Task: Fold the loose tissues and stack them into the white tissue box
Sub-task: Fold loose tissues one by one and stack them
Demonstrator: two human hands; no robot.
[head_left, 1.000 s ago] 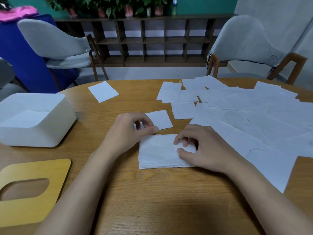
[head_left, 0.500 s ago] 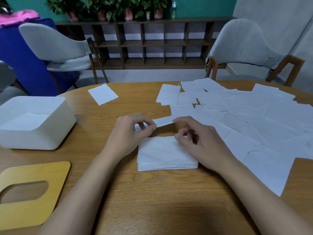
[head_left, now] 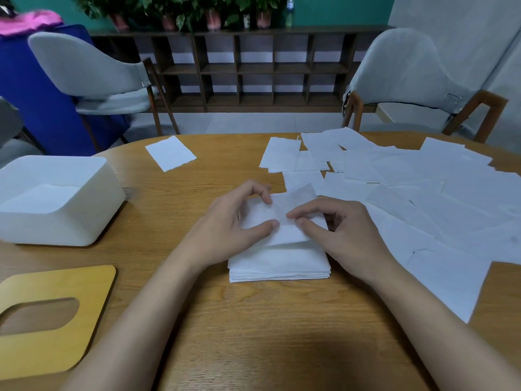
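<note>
At frame centre, your left grip (head_left: 225, 221) and right grip (head_left: 346, 235) each pinch the tissue (head_left: 298, 197) above the folded stack (head_left: 279, 263); it looks light, limp and easily torn, so hold its edges gently.

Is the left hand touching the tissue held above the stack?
Touching. The head view shows the left hand pinching the tissue between thumb and forefinger, above the stack.
</note>
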